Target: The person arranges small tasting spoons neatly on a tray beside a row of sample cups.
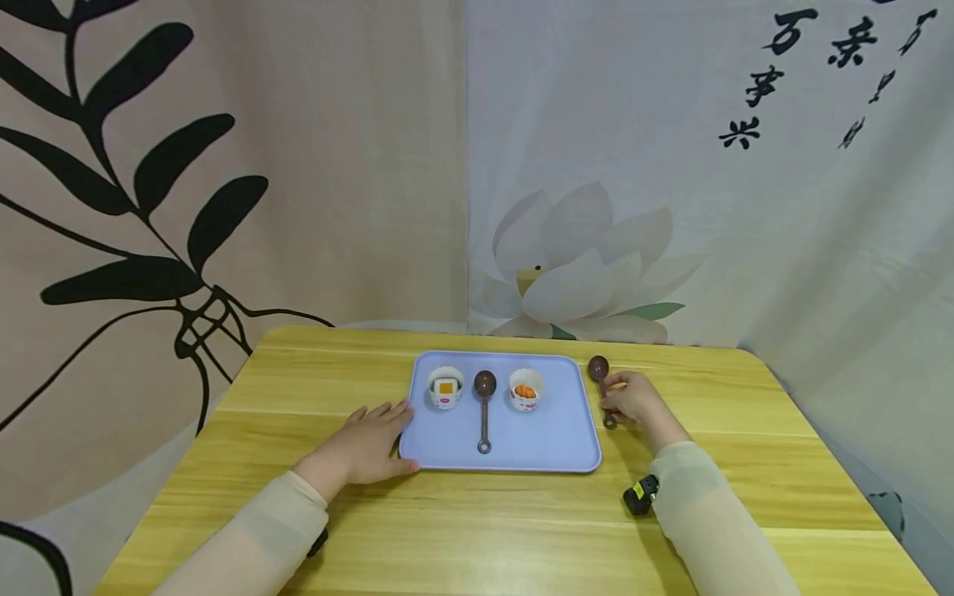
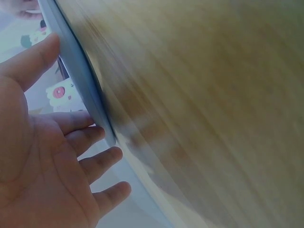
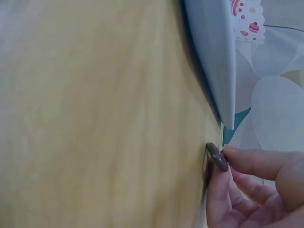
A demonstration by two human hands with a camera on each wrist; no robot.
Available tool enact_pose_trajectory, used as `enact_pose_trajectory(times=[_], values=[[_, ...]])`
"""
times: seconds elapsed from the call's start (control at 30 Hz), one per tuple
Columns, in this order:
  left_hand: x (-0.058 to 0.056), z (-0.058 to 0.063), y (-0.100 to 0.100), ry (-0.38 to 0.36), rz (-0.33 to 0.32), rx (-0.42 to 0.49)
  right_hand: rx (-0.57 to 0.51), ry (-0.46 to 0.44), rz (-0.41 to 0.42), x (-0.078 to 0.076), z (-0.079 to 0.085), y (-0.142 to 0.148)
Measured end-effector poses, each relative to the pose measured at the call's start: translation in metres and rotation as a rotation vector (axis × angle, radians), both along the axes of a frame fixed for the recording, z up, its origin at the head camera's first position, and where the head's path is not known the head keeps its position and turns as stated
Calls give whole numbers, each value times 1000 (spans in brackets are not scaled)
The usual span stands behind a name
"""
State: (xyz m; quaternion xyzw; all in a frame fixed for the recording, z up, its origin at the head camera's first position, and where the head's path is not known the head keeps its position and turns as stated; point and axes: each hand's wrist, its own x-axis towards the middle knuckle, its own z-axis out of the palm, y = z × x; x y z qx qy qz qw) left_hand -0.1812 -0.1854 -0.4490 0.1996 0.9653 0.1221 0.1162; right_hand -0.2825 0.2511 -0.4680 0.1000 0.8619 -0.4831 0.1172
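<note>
A pale blue tray (image 1: 447, 447) lies on the table. My left hand (image 1: 365, 443) touches its left edge, fingers spread and mostly straight; the left wrist view shows the thumb and fingertips against the rim (image 2: 78, 66). On the tray, a brown spoon (image 1: 484, 386) lies between two small patterned cups. The left cup (image 1: 445, 402) holds a white piece with a yellow-orange patch, the right cup (image 1: 526, 405) several orange pieces. Just beyond the tray's right edge, my right hand (image 1: 635, 399) pinches a second brown spoon (image 1: 599, 369) by its handle between thumb and fingers.
The wooden table (image 1: 507, 530) reaches out around the tray, with its back edge close behind. Past that edge hangs a curtain (image 1: 358, 165) printed with leaves, a lotus and writing. A small black device (image 1: 639, 497) is at the right wrist.
</note>
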Motion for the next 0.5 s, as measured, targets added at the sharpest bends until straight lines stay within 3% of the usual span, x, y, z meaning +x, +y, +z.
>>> enact_pose_trajectory(times=[0.5], values=[[0, 0, 0, 8, -5, -8, -39, 5, 16, 10, 7, 3]])
